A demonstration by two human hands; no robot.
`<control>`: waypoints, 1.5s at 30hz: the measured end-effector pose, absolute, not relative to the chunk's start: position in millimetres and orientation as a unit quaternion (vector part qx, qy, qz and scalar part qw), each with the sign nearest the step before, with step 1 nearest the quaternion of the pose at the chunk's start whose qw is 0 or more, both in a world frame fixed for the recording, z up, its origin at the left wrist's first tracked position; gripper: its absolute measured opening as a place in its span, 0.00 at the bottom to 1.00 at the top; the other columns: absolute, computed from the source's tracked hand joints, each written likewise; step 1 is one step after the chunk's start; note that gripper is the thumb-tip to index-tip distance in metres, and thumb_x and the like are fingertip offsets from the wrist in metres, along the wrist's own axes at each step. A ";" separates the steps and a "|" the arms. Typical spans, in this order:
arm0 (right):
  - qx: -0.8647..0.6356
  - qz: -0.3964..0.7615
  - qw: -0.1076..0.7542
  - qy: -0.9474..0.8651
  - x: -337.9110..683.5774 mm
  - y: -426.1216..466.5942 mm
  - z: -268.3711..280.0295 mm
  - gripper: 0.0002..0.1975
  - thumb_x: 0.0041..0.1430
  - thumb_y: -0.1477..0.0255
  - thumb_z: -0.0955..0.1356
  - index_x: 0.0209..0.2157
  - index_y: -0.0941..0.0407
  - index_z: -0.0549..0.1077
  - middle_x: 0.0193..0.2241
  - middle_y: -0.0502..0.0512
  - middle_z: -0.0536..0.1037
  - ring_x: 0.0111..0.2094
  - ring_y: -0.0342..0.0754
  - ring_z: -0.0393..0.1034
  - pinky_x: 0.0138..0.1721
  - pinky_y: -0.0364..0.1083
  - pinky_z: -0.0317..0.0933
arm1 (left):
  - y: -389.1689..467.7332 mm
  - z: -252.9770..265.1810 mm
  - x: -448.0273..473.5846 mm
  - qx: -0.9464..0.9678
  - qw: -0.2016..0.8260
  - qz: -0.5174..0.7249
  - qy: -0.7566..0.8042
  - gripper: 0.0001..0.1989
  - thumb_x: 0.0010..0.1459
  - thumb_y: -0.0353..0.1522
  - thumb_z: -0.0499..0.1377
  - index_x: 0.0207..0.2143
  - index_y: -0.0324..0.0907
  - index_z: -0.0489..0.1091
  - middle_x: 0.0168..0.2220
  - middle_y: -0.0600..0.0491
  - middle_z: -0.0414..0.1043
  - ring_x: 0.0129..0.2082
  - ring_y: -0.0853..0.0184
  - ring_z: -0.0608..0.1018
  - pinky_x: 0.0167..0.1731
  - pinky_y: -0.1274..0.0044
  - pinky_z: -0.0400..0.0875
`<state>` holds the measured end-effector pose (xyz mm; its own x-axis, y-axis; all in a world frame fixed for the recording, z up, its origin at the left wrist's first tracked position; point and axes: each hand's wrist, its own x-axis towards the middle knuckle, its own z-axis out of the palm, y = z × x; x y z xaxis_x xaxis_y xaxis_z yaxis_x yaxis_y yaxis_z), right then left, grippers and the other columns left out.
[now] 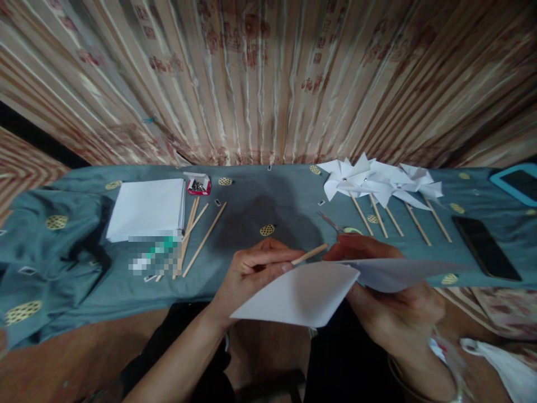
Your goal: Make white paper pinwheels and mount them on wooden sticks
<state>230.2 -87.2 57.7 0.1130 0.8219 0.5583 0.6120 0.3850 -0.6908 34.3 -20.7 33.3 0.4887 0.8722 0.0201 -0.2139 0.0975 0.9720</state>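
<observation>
My left hand (262, 266) is closed on a thin wooden stick (310, 254), whose end points right and slightly up. White folded paper (302, 294) spreads out in front of both hands, above the near table edge. My right hand (390, 302) pinches this paper near its middle, the fingers partly behind it. Whether the stick touches the paper I cannot tell. Just beyond my right hand lie scissors (333, 223), their handles partly hidden by the fingers. Several finished white paper pinwheels (369, 179) on wooden sticks lie at the back right.
A stack of white paper (146, 208) lies on the left of the cloth-covered table (268, 196), near an open small red box (198, 183) of metal pins. Loose wooden sticks (205, 239) lie beside a blurred green-white item (156, 254). A dark phone (486, 247) and blue-framed device (518, 183) are at right.
</observation>
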 end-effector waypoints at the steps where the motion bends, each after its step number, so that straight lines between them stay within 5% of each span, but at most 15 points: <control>1: -0.547 0.104 0.510 -0.656 230.3 -87.4 57.0 0.22 0.55 0.77 0.74 0.52 0.50 0.75 0.39 0.51 0.84 0.45 0.53 0.78 0.51 0.54 0.71 | -20.8 33.6 34.4 0.537 0.676 0.402 0.307 0.09 0.55 0.39 0.67 0.38 0.48 0.83 0.35 0.48 0.79 0.35 0.66 0.77 0.34 0.77 0.70; 45: -0.543 0.094 0.497 -0.671 229.0 -81.3 63.9 0.18 0.57 0.77 0.72 0.49 0.51 0.77 0.36 0.53 0.84 0.42 0.55 0.79 0.49 0.54 0.73 | -18.1 33.4 37.7 0.523 0.693 0.395 0.302 0.09 0.53 0.41 0.68 0.36 0.49 0.83 0.32 0.48 0.77 0.32 0.67 0.75 0.32 0.77 0.69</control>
<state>229.0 -81.3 63.9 0.0830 0.8213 0.5645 0.6350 0.3930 -0.6651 37.7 -18.1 33.4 0.5058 0.8627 -0.0053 -0.2315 0.1417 0.9625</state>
